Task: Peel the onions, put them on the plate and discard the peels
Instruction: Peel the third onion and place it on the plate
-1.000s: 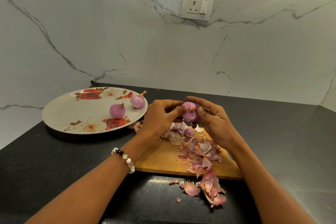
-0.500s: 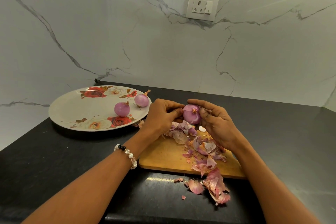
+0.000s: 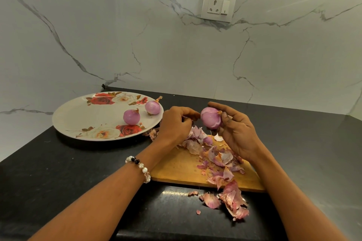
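Note:
My right hand [image 3: 238, 135] grips a purple onion [image 3: 210, 118] above the far end of the wooden cutting board [image 3: 176, 170]. My left hand [image 3: 175, 124] is just left of it, fingers curled, pinching what looks like a small strip of peel. The two hands are slightly apart. Two peeled onions [image 3: 131, 117] [image 3: 152, 107] lie on the right side of the floral plate [image 3: 78, 119]. Loose peels [image 3: 221, 160] cover the board's right half, and more peels [image 3: 233, 203] lie on the counter in front of it. A small purple piece [image 3: 207, 140] shows among the peels under my hands.
The black counter [image 3: 58, 178] runs to a marble wall with a socket [image 3: 218, 6]. The plate sits at the back left, close to the corner. The counter's front edge lies just below my forearms.
My left hand has pulled away to the left from the onion, which my right hand now holds alone and slightly higher. The camera view has shifted a little.

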